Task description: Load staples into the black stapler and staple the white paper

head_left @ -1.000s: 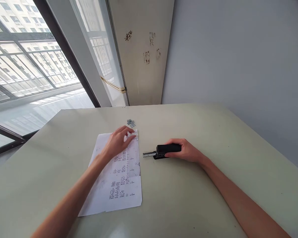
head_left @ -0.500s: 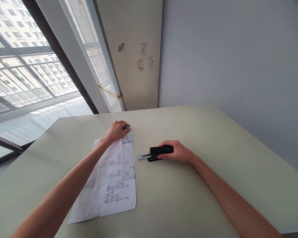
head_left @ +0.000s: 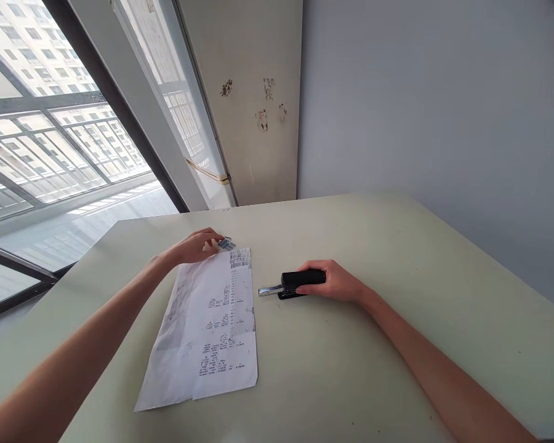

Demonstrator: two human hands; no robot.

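Observation:
Printed papers (head_left: 219, 332) lie on the pale table, left of centre, with their top corner just below my left hand (head_left: 197, 246). The fingers of that hand are bent, and their tips touch the left end of a small bluish-grey item (head_left: 226, 243), perhaps staples, beyond the papers. Whether the fingers grip it is hard to tell. My right hand (head_left: 335, 281) is wrapped round a black stapler (head_left: 303, 280) to the right of the papers. A silver metal part sticks out of the stapler's left end, toward the papers.
The pale table (head_left: 373, 357) reaches back to a grey wall (head_left: 420, 104) and a beige panel (head_left: 263, 160) with brown stains. At the left stands a large window (head_left: 64, 123) with a dark frame.
My left hand has drawn back to the left, uncovering more of the small bluish-grey item. My right hand stays round the stapler. The whole view has shifted slightly.

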